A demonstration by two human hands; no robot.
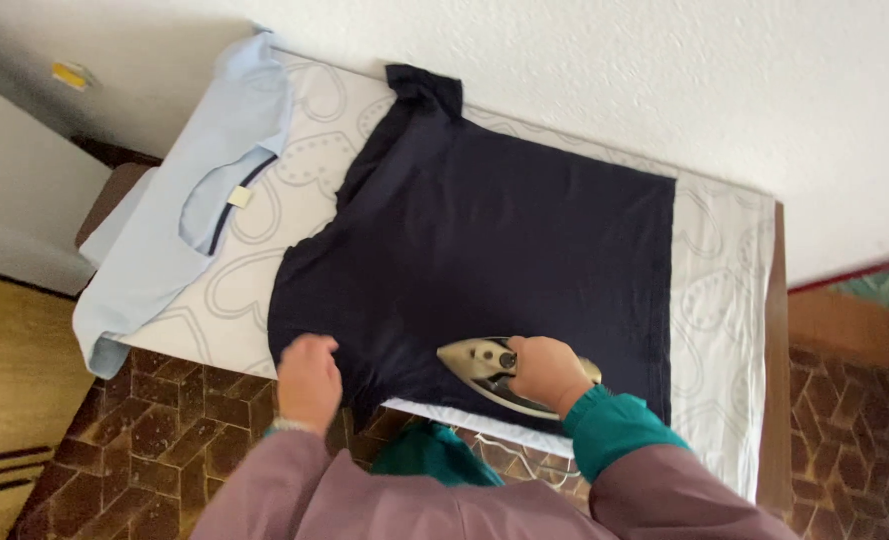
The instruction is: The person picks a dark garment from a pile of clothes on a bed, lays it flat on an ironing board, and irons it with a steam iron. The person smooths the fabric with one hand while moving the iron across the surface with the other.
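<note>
- Landmark: dark navy T-shirt (495, 250), spread flat on the ironing surface (725, 300), which carries a white cover with a heart pattern.
- Right hand (550, 372) has its grip clenched around the handle of the iron (490, 372). The iron sits on the shirt's near hem area, pointed nose toward the left hand.
- Left hand (310, 380) lies on the shirt's near-left corner; fingers look curled down on the cloth, pinning or bunching it. Whether it actually pinches fabric cannot be told from this view.
- Risk: the iron's nose points at the left hand, with only a short stretch of shirt between them. A stroke along the hem could bring hot metal against the fingers.
- Risk: the fabric looks rumpled beside the left hand. Running over it would likely press creases in rather than out.
- Risk: the iron is close to the shirt's near edge, where the surface ends. A slip that way could tip it toward the person's body or the tiled floor (165, 430).
- Risk: holding the iron in one spot could scorch or shine the dark cloth.
- Light blue garment (180, 210) is draped beyond the shirt's collar end, partly off the surface; a tug on the cover could drop it.
</note>
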